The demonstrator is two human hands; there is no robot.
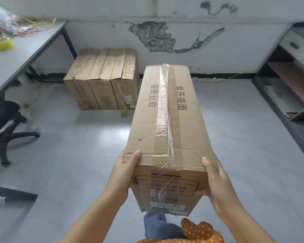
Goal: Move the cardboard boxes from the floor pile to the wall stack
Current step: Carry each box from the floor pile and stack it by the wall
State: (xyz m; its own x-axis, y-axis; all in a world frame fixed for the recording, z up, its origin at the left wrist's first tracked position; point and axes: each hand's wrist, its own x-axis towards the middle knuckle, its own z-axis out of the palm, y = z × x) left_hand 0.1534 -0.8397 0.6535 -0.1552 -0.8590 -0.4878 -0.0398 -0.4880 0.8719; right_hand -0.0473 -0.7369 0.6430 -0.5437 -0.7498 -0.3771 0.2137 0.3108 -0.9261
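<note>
I hold a long, taped cardboard box [167, 123] off the floor, its long axis pointing away from me toward the wall. My left hand [125, 170] grips its near left corner, thumb on top. My right hand [216, 179] clasps the near right corner. Against the peeling wall stands the wall stack [104, 79], a row of several similar boxes side by side on the floor, left of the carried box's far end.
A grey desk [19, 55] with a yellow tape roll [3, 43] and tangled wires stands at the left. A black office chair [3, 123] sits below it. Dark metal shelving [288, 79] lines the right. The grey tile floor [77, 146] lies between.
</note>
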